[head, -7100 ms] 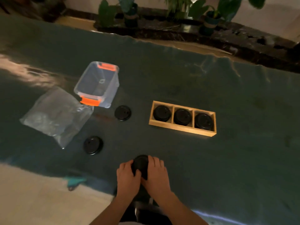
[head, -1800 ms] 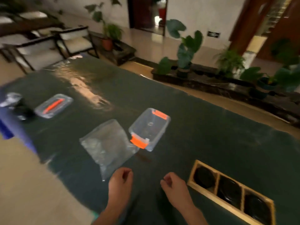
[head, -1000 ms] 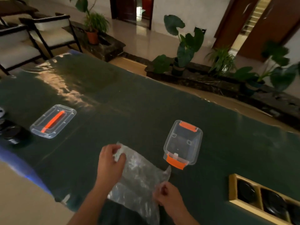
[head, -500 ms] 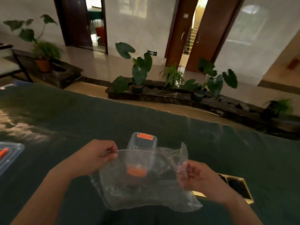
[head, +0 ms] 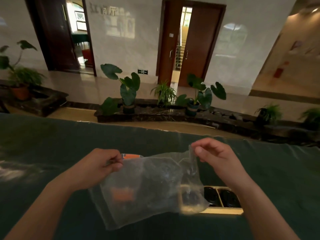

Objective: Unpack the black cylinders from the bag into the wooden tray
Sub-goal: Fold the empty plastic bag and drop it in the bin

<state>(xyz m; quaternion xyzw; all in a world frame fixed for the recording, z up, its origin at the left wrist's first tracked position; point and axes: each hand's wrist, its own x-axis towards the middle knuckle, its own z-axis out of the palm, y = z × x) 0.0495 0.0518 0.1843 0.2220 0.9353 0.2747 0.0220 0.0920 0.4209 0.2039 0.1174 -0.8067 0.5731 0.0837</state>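
Above a table draped in dark green cloth (head: 52,144), a person holds a crumpled clear plastic bag (head: 149,186) up at chest height, apparently to open it or check what is left inside. The left hand (head: 102,166) has thumb and fingertips closed in a pinch on the bag's upper left edge; the right hand (head: 213,155), raised a little higher, pinches a twisted upper right corner of the film, its other fingers curled. The bag hangs slack between them and looks empty or nearly so, though creases and glare make that hard to confirm. Seen through and just past its lower right corner is the light wooden tray with dividers (head: 223,211), resting on the cloth with round black cylinders (head: 228,199) already seated in its visible compartments. An orange-clipped clear plastic box (head: 130,156) shows behind the bag, blurred by the film. Judging by the filled compartments, the unpacking appears close to finished.
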